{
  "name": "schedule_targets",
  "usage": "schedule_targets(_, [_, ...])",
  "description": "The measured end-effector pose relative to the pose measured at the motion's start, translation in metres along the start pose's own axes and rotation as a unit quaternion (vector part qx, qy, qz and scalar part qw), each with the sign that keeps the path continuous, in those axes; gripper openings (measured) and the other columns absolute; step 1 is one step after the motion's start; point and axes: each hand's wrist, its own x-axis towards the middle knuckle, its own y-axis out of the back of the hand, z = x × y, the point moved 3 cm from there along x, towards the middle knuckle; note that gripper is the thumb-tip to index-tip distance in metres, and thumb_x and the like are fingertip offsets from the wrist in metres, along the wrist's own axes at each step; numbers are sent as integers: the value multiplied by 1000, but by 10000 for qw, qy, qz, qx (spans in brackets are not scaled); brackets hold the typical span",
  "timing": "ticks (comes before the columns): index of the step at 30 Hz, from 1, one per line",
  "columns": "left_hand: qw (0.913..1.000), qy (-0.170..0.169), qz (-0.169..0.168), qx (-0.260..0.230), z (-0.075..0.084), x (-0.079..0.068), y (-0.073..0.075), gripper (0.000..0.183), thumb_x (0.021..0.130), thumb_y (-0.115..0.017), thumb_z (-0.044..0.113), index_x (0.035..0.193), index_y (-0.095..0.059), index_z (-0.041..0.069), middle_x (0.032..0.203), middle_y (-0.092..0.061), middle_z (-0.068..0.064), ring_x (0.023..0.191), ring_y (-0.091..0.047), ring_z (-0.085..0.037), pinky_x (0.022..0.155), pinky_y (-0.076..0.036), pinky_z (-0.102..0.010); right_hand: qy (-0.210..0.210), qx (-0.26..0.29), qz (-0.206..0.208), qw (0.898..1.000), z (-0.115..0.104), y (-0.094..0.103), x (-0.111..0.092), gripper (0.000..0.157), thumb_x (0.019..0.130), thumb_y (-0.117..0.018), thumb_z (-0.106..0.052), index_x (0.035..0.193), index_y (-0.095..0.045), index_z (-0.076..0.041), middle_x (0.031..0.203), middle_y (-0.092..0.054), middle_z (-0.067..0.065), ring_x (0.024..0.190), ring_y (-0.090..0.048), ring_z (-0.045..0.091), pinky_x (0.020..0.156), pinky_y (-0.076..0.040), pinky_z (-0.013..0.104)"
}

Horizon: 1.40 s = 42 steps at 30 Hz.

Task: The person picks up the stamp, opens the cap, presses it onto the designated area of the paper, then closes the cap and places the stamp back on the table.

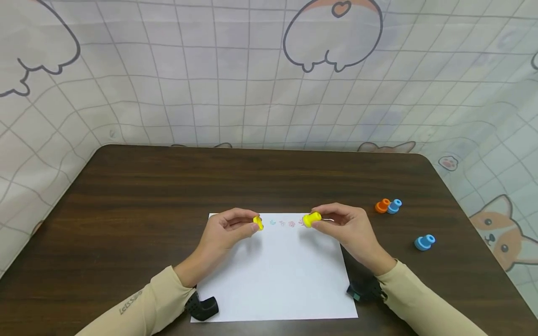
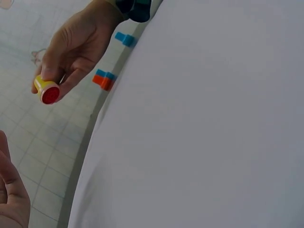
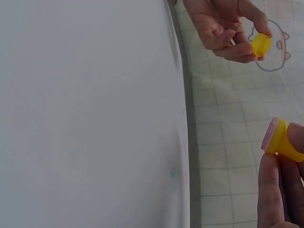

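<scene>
My left hand [image 1: 224, 232] pinches a small yellow stamp cap [image 1: 258, 223] between thumb and fingers, over the paper's far left corner. In the right wrist view this cap [image 3: 261, 44] looks round and hollow. Over the far right corner, my right hand [image 1: 350, 229] grips a yellow toy stamp [image 1: 311, 219]. Its uncovered red face [image 2: 50, 95] shows in the left wrist view. Both hands are raised above a white sheet of paper [image 1: 277, 275]. Along the sheet's far edge runs a row of small coloured prints [image 1: 292, 224], partly covered by the right hand's stamp.
Right of the paper, an orange stamp [image 1: 382, 206] and a blue stamp [image 1: 394, 206] stand side by side. Another blue stamp [image 1: 425, 242] is nearer, on the dark wooden table [image 1: 126, 196]. A patterned white cloth [image 1: 235, 93] hangs behind the table.
</scene>
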Motion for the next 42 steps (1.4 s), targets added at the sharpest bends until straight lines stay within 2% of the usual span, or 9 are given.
schedule_targets(5, [9999,85,17,-90,-1,-2,1,36,90,-80,11,122,-70,-1,105,-76,7,95,-74,-9,87,-62,-22,34,56,-136,9999,2,1,0,30,86,-84,-9,115,-77,-4,115,-79,7,102,-73,9,91,-60,19])
schedule_targets(14, [9998,55,-2,-165,-2,-1,1,35,90,-79,9,121,-69,-4,104,-76,7,93,-72,-9,85,-61,-21,-61,-156,-334,9993,4,2,-1,30,86,-84,-10,115,-77,-5,118,-77,15,98,-73,11,90,-60,18])
schedule_targets(24, [9989,-97,-169,-431,-6,0,-1,38,91,-74,2,124,-64,-13,99,-76,9,90,-71,-8,80,-59,-19,-236,-235,-513,9981,9,2,-2,31,84,-86,-11,114,-79,-9,118,-77,11,99,-74,12,92,-60,20])
schedule_targets(33, [9980,118,-176,-604,-10,-1,0,40,91,-76,4,125,-64,-12,102,-76,6,93,-73,-9,82,-60,-19,-247,-179,-890,9956,16,-4,-3,32,84,-87,-16,114,-79,-8,115,-77,9,98,-75,13,92,-62,23])
schedule_targets(42, [9973,30,-203,-702,-10,-2,0,36,91,-74,2,123,-65,-11,100,-76,6,92,-74,-10,79,-60,-19,-349,-442,-1132,9920,18,-7,-2,36,83,-88,-20,116,-79,-11,120,-77,8,102,-75,10,93,-61,25])
